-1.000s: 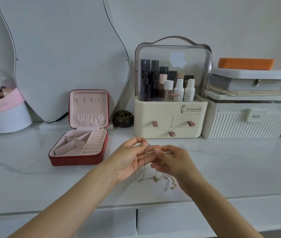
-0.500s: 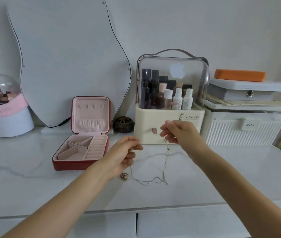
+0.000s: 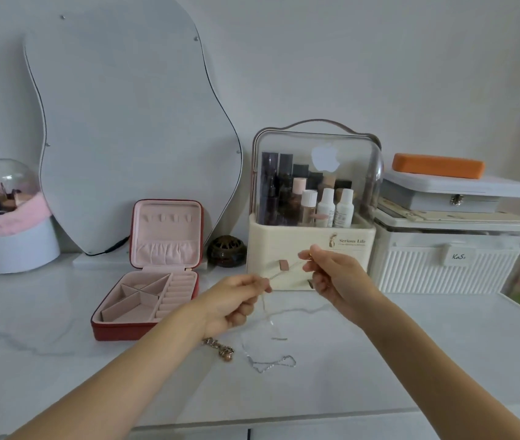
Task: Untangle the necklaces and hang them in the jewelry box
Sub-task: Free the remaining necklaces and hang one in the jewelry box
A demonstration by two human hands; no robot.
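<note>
My left hand [image 3: 236, 304] and my right hand [image 3: 336, 279] each pinch one end of a thin silver necklace [image 3: 284, 272], stretched taut between them above the white tabletop. A loose length of it hangs below my left fingers. A second silver chain [image 3: 271, 365] lies on the table under my hands. A gold necklace with a round pendant [image 3: 220, 348] lies just left of it, partly hidden by my left wrist. The red jewelry box [image 3: 144, 327] stands open to the left, with a pink lining, hooks in its raised lid and bare compartments.
A cream cosmetics organiser [image 3: 312, 246] with bottles stands right behind my hands. Stacked white boxes [image 3: 446, 258] with an orange case on top sit at the right. A curved mirror [image 3: 131, 122], a small dark jar [image 3: 226, 251] and a domed brush holder [image 3: 8, 217] line the back.
My hands have moved apart and up from the tangle, pulling one silver necklace free and taut. The gold necklace and another chain now lie separate on the table.
</note>
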